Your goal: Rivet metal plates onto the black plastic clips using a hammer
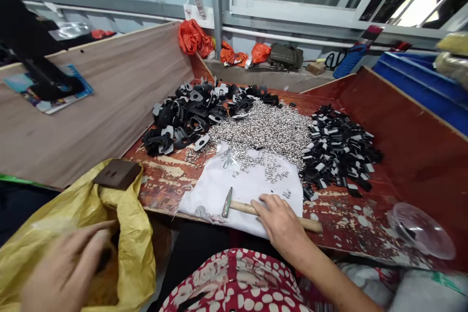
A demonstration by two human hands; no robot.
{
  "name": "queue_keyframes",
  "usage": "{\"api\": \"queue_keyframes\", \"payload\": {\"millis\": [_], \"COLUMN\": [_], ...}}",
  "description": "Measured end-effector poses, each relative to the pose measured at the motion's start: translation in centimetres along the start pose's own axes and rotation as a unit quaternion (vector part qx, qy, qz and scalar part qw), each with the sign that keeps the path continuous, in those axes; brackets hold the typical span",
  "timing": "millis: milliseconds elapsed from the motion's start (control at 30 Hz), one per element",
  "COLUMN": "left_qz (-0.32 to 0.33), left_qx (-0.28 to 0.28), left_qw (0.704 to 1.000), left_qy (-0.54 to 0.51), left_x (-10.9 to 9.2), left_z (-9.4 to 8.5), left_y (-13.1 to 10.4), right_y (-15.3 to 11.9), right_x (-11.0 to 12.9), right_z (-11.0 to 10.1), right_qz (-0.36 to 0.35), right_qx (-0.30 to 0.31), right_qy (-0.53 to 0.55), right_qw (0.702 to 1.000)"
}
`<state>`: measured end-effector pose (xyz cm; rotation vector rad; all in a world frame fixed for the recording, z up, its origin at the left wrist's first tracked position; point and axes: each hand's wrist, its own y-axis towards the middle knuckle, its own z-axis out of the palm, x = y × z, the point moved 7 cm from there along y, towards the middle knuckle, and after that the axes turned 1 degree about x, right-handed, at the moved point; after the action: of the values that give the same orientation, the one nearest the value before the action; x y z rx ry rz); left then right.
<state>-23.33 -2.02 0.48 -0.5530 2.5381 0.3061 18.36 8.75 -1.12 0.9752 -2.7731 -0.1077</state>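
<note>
Motion blurs my left hand [69, 265] over the open mouth of a yellow bag [137, 248] at the lower left. A dark shape shows by its fingertips; whether the hand grips it is unclear. On the worn red tabletop, my right hand [280, 219] is closed over the wooden handle of a hammer [243, 207]. The hammer lies across a white cloth [219, 185], its head to the left. Small metal rivets [270, 129] are heaped behind the cloth, some scattered on it. Black-and-white parts [197, 112] are piled behind left, smaller black clips [340, 148] at the right.
Wooden side boards [91, 92] flank the work surface. A brown block [117, 174] rests on the yellow bag's rim. A clear plastic bowl [422, 231] is at the front right, a blue crate [424, 83] beyond the right board. Orange bags [195, 39] lie at the back wall.
</note>
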Motion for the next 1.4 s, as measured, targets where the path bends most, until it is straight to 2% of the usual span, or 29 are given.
{"api": "queue_keyframes", "payload": {"millis": [33, 100, 167, 233, 267, 333, 400, 467, 500, 567, 700, 800, 900, 1033, 1200, 1300, 1400], "left_qz": [0.004, 0.045, 0.09, 0.128, 0.14, 0.146, 0.131, 0.111, 0.104, 0.098, 0.145, 0.209, 0.276, 0.322, 0.321, 0.304, 0.259], "left_qx": [0.013, 0.088, 0.153, 0.194, 0.207, 0.224, 0.244, 0.266, 0.273, 0.271, 0.213, 0.18, 0.187, 0.214, 0.25, 0.252, 0.239], "left_qw": [0.999, 0.989, 0.975, 0.967, 0.965, 0.963, 0.961, 0.957, 0.956, 0.957, 0.96, 0.953, 0.934, 0.913, 0.903, 0.909, 0.929], "left_qy": [-0.046, -0.114, -0.13, -0.103, -0.079, -0.026, 0.013, 0.021, 0.01, -0.034, -0.108, -0.123, -0.13, -0.132, -0.136, -0.131, -0.115], "left_x": [-2.3, -7.7, -12.4, -15.5, -16.4, -16.7, -15.7, -14.5, -14.1, -14.2, -16.9, -19.0, -20.3, -21.3, -22.7, -24.1, -25.4], "left_z": [1.6, 5.6, 9.1, 11.7, 12.6, 13.8, 14.6, 15.5, 16.0, 17.2, 19.4, 20.3, 20.5, 20.4, 21.1, 21.6, 21.5], "left_y": [1.0, 3.4, 6.2, 9.0, 10.2, 12.1, 13.2, 13.4, 13.4, 13.5, 14.4, 15.7, 16.8, 18.2, 19.4, 19.6, 19.5], "right_y": [0.0, 0.2, 0.3, 0.0, -0.5, -2.0, -3.8, -4.7, -4.3, -2.0, 6.5, 12.2, 15.5, 17.6, 19.0, 20.1, 21.1], "right_x": [0.0, -0.1, -0.6, -2.2, -3.5, -7.3, -11.1, -13.6, -14.1, -13.8, -10.9, -9.6, -9.8, -11.2, -12.4, -13.5, -14.7], "right_z": [-0.2, -0.6, -1.1, -1.8, -2.3, -3.6, -4.7, -5.4, -5.6, -5.8, -5.2, -3.2, -1.4, -1.1, -1.3, -1.4, -1.5], "right_qz": [0.003, 0.005, -0.004, -0.004, 0.011, 0.08, 0.166, 0.212, 0.212, 0.173, -0.007, -0.145, -0.242, -0.261, -0.255, -0.239, -0.219], "right_qx": [0.003, 0.008, 0.019, 0.015, 0.001, -0.039, -0.063, -0.056, -0.05, -0.045, -0.056, -0.006, 0.058, 0.059, 0.045, 0.036, 0.023], "right_qy": [0.008, 0.034, 0.078, 0.121, 0.132, 0.128, 0.112, 0.114, 0.121, 0.143, 0.164, 0.098, 0.042, 0.03, 0.018, -0.004, -0.034], "right_qw": [1.0, 0.999, 0.997, 0.993, 0.991, 0.988, 0.978, 0.969, 0.968, 0.973, 0.985, 0.985, 0.968, 0.963, 0.966, 0.97, 0.975]}}
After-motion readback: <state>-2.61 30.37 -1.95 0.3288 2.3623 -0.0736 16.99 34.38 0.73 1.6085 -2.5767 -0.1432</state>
